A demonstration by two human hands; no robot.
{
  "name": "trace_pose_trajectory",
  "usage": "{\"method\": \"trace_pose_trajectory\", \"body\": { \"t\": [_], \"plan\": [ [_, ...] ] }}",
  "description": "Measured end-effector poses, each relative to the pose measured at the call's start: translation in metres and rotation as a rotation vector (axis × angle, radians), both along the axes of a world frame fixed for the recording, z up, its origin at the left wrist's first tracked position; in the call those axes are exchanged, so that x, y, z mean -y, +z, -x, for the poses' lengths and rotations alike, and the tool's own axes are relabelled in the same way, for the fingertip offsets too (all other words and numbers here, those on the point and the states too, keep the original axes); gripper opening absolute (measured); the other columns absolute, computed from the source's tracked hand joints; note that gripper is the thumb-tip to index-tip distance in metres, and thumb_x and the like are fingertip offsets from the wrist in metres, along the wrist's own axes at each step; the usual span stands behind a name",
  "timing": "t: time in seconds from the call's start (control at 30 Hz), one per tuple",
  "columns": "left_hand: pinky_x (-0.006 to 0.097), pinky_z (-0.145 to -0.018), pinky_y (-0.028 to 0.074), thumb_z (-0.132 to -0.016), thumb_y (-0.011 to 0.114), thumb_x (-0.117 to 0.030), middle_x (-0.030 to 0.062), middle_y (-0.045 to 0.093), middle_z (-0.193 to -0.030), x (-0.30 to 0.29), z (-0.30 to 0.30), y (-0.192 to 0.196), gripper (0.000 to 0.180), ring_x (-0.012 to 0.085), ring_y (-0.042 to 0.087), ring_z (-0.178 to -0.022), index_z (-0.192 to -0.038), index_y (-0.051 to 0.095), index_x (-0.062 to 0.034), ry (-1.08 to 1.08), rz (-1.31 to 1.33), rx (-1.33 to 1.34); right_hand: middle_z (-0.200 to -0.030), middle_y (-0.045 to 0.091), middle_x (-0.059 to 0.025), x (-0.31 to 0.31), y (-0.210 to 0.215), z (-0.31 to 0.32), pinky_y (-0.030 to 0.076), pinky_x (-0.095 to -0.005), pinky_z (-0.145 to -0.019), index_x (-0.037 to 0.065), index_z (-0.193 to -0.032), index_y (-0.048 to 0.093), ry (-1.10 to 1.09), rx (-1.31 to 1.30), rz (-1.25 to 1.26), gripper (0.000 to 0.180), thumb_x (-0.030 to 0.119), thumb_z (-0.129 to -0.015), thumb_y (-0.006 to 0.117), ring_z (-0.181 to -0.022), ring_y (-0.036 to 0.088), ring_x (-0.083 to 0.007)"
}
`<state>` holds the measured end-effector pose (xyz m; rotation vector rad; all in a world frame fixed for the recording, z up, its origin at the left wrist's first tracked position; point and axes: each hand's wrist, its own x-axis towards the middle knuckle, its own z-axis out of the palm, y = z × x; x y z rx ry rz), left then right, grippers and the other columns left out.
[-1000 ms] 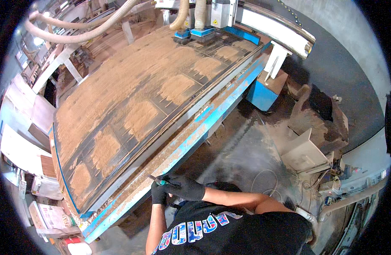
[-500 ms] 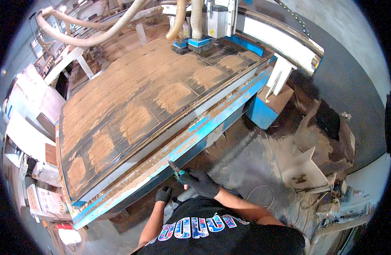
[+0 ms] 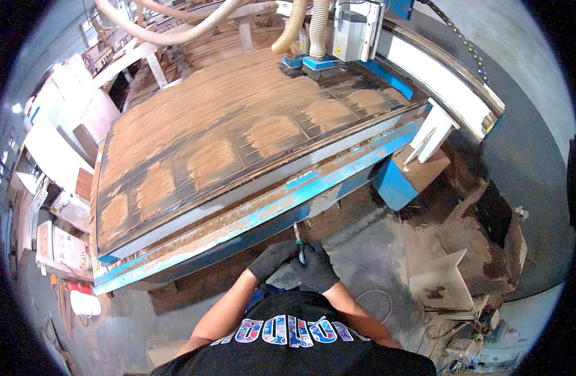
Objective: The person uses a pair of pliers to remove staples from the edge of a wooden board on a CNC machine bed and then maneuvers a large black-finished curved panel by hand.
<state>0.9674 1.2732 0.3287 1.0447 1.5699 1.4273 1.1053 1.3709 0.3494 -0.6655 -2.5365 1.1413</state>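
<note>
In front of my body, my right hand (image 3: pixel 317 268), in a dark glove, is closed around a slim knife-like tool (image 3: pixel 298 234) with a teal part and a narrow pale end pointing away from me. My left hand (image 3: pixel 272 259), gloved the same way, has its fingers closed together against the tool's near side. Gloves cover much of the handle, so its exact kind is unclear. Both hands are just short of a large machine bed (image 3: pixel 256 193) with a blue side, and apart from it. Brown dust (image 3: pixel 206 160) lies across its dark top in streaks and patches.
Ribbed hoses (image 3: pixel 319 37) run down to a machine head (image 3: pixel 350 36) at the bed's far side. A white beam (image 3: pixel 438 75) extends right. Bent cardboard (image 3: pixel 448 279) stands on the floor at right. White panels (image 3: pixel 57 156) and a white bucket (image 3: pixel 85 303) are at left.
My left hand has come up and right to meet the right hand at the tool. The right hand turned the tool to point straight ahead. The view has shifted, moving the bed within it.
</note>
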Motion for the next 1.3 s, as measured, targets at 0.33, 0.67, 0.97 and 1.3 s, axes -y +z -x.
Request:
{"method": "trace_pose_trajectory", "body": {
  "t": [0.33, 0.67, 0.97, 1.3],
  "plan": [
    [0.025, -0.066, 0.045, -0.091, 0.054, -0.026, 0.0028, 0.061, -0.082, -0.013, -0.011, 0.018, 0.028, 0.0089, 0.053, -0.072, -0.095, 0.062, 0.0001, 0.029, 0.221, 0.199, -0.111, 0.049, -0.0187, 0.002, 0.004, -0.015, 0.045, -0.0428, -0.078, 0.006, -0.111, 0.053, 0.045, -0.199, -0.197, 0.044, 0.022, -0.074, 0.068, -0.096, 0.053, -0.0365],
    [0.024, -0.06, 0.046, -0.091, 0.054, -0.029, 0.0023, 0.064, -0.083, -0.008, -0.009, 0.047, 0.03, 0.0091, 0.055, -0.068, -0.104, 0.061, -0.0022, 0.113, 0.124, 0.152, -0.108, 0.051, -0.0169, 0.003, 0.034, -0.014, 0.043, -0.0353, -0.087, 0.002, -0.113, 0.048, -0.109, -0.318, 0.02, 0.038, 0.004, -0.079, 0.062, -0.103, 0.053, -0.0301],
    [0.026, -0.066, 0.049, -0.089, 0.057, -0.026, 0.007, 0.063, -0.084, -0.002, -0.009, 0.049, 0.029, 0.0121, 0.06, -0.071, -0.097, 0.062, 0.0015, 0.146, 0.079, 0.217, -0.107, 0.055, -0.0163, 0.006, 0.031, -0.011, 0.045, -0.0376, -0.084, 0.004, -0.116, 0.05, -0.124, -0.347, 0.069, 0.041, 0.004, -0.077, 0.063, -0.1, 0.054, -0.0323],
    [0.028, -0.069, 0.05, -0.089, 0.057, -0.024, 0.0066, 0.065, -0.085, -0.001, -0.007, 0.055, 0.027, 0.0123, 0.059, -0.075, -0.098, 0.064, 0.0006, 0.1, 0.083, 0.12, -0.105, 0.052, -0.0124, 0.001, 0.034, -0.01, 0.047, -0.0311, -0.075, 0.005, -0.11, 0.053, -0.112, -0.343, -0.026, 0.033, -0.002, -0.078, 0.059, -0.093, 0.056, -0.0239]
  ]
}}
